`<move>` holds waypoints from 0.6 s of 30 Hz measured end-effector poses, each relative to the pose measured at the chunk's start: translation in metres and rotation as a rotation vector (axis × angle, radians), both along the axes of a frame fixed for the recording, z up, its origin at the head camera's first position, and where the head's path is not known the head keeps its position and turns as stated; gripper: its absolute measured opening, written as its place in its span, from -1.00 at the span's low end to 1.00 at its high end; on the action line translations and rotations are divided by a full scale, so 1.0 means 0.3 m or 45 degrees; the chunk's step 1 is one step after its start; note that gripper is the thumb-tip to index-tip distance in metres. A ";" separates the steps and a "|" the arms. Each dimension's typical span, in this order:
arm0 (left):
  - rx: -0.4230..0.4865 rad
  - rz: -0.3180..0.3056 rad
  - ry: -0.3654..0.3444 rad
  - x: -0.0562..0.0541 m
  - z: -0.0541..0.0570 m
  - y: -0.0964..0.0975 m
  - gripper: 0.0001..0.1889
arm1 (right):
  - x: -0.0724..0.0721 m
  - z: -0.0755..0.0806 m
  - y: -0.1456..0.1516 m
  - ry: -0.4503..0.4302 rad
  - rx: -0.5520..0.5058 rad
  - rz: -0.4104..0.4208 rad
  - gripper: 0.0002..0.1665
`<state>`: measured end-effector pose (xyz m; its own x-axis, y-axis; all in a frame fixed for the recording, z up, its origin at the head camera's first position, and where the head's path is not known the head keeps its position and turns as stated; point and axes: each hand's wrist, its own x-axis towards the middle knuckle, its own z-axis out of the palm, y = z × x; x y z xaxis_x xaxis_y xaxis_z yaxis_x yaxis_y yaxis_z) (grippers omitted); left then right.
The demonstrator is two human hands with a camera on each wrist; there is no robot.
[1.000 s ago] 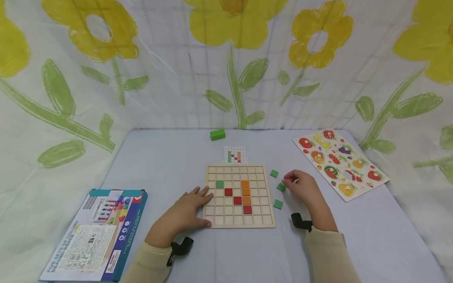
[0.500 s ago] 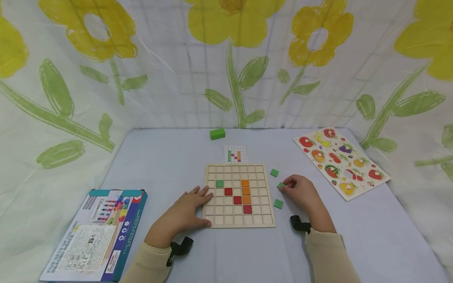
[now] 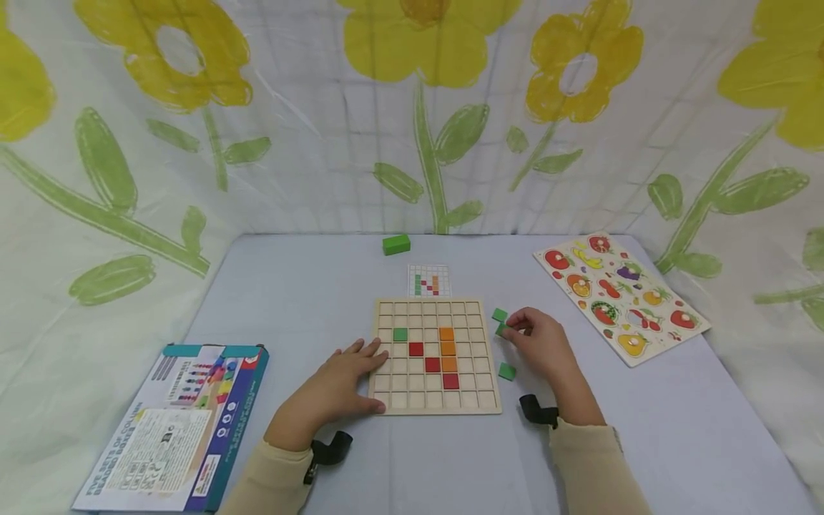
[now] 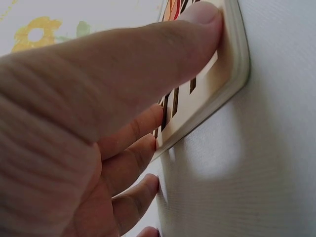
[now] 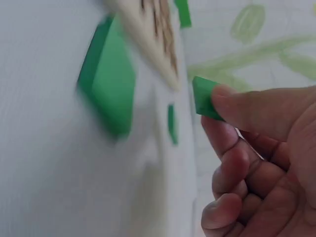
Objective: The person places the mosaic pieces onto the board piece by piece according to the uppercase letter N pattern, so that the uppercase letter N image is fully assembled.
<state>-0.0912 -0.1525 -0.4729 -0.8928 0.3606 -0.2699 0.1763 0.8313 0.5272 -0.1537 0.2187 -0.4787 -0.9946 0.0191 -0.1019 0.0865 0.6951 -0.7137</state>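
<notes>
Between thumb and index finger my right hand (image 3: 541,342) pinches a green square tile (image 5: 205,98), just right of the wooden grid board (image 3: 399,405). Two more tiles lie on the table there: a far green tile (image 3: 499,314) and a near green tile (image 3: 507,371). My left hand (image 3: 335,383) rests spread over the board's left edge, its thumb (image 4: 202,15) on the near corner. In the grid sit one green tile (image 3: 400,334), a column of orange tiles (image 3: 447,348) and a diagonal of red tiles (image 3: 432,365).
Behind the board lies a small pattern card (image 3: 429,281) with coloured squares. Farther back stands a green block (image 3: 395,244). A fruit puzzle board (image 3: 621,297) lies at the back right, and a printed toy box (image 3: 174,429) at the front left.
My right hand closed on the middle green tile, lifted it and moved it slightly left toward the board. The left hand stays where it was.
</notes>
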 end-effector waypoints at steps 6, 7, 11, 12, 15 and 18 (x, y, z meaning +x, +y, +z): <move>-0.015 0.008 0.005 0.000 0.004 -0.008 -0.06 | -0.015 0.045 -0.160 0.076 -0.154 0.170 -0.88; -0.015 0.011 0.002 -0.001 0.004 -0.009 -0.06 | -0.018 0.050 -0.195 0.071 -0.183 0.208 -0.88; 0.003 0.006 -0.002 -0.003 -0.001 -0.010 -0.07 | -0.025 0.058 -0.332 0.022 -0.266 0.332 -0.92; 0.008 0.003 -0.003 -0.004 -0.002 -0.009 -0.07 | -0.026 0.059 -0.362 0.008 -0.271 0.358 -0.92; 0.003 -0.005 0.000 -0.006 -0.008 -0.007 -0.08 | -0.030 0.051 -0.432 -0.019 -0.249 0.425 -0.94; -0.004 -0.007 0.009 -0.008 -0.011 -0.005 -0.08 | -0.035 0.038 -0.473 -0.039 -0.204 0.456 -0.96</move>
<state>-0.0936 -0.1540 -0.4762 -0.8929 0.3643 -0.2644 0.1845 0.8320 0.5233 -0.1641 0.0767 -0.4672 -0.9319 -0.3471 -0.1051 -0.1183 0.5649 -0.8166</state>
